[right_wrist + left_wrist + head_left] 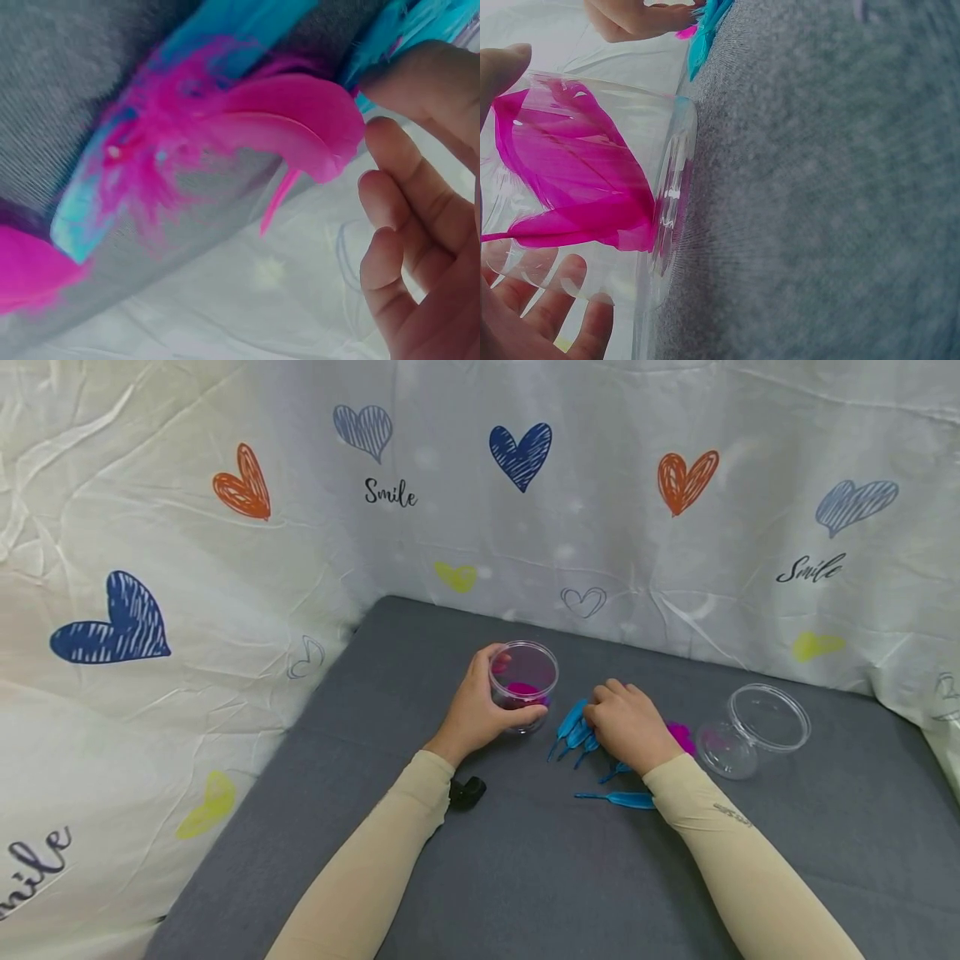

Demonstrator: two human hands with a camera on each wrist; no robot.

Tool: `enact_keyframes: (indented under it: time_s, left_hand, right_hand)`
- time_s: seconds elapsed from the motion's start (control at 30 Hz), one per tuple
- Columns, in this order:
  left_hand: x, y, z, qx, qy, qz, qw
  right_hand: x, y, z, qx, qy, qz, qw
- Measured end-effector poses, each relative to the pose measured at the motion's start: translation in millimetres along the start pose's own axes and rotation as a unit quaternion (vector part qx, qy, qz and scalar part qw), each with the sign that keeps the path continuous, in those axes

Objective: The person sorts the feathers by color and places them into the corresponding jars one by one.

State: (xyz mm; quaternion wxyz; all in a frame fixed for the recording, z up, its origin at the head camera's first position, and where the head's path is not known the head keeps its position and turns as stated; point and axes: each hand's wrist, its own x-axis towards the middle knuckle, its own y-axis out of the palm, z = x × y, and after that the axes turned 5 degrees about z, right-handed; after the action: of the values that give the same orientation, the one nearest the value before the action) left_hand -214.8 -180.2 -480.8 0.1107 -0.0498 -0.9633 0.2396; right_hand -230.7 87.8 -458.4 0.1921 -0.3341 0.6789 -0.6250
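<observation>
Gripping clear cup (524, 670) containing magenta feathers (577, 150) with left hand (478, 703). Holding right hand (632, 727) at blue feathers (573, 737) on table (525, 877), cannot tell whether pinching any.

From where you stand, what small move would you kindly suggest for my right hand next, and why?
I would probably have your right hand pinch the loose pink feather beside its fingertips and bring it towards the clear cup: your left hand steadies that cup, which already holds magenta feathers. Whether the right fingers grip anything is unclear.
</observation>
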Motion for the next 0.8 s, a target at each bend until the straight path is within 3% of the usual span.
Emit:
enact_keyframes:
  time_s: [0.6, 0.8]
  left_hand:
    - [0.5, 0.1, 1.2, 0.000, -0.003, 0.002, 1.0000]
    - [-0.2, -0.3, 0.9, -0.002, -0.006, 0.003, 1.0000]
  right_hand:
    - [4.0, 0.9, -3.0, -0.051, -0.046, 0.015, 0.998]
    - [1.7, -0.9, -4.6, -0.024, -0.046, 0.015, 0.999]
